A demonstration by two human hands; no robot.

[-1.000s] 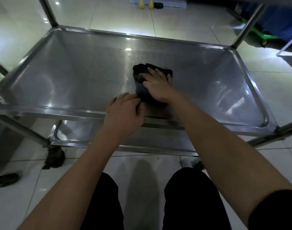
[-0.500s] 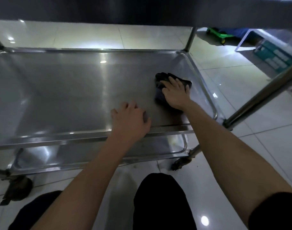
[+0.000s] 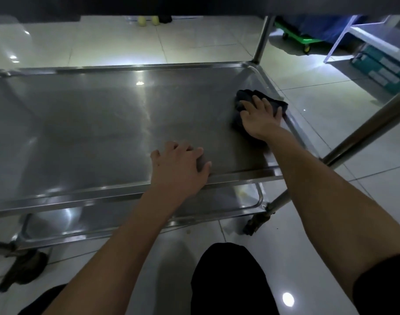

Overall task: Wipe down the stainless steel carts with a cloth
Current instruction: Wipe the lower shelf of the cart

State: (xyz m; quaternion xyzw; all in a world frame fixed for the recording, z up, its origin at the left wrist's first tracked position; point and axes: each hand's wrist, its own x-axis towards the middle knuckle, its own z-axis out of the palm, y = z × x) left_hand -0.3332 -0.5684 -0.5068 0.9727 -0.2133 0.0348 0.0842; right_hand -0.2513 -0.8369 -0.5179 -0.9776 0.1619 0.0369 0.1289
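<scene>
A dark cloth [image 3: 244, 98] is pressed flat-fingered by the right hand [image 3: 261, 118] at the cart shelf's [image 3: 92, 133] right rim; the near rim is rested on by the left hand [image 3: 179, 167], fingers loosely spread.

Bare forearms, black sleeve [image 3: 383, 283], black trousers [image 3: 230, 283].

Storeroom (steel cart [image 3: 85, 137], tile floor [image 3: 194, 39]).

The right hand [image 3: 261, 117] is covering most of the dark cloth [image 3: 244, 96], leaving only its far and left folds showing. The cart's middle shelf [image 3: 92, 123] is running off the left edge. A dark band along the top is hiding the upper ends of the uprights [image 3: 261, 39]. The left hand [image 3: 179, 165] is concealing part of the near rim. Two yellowish items [image 3: 147, 20] far off are too small to identify.
</scene>
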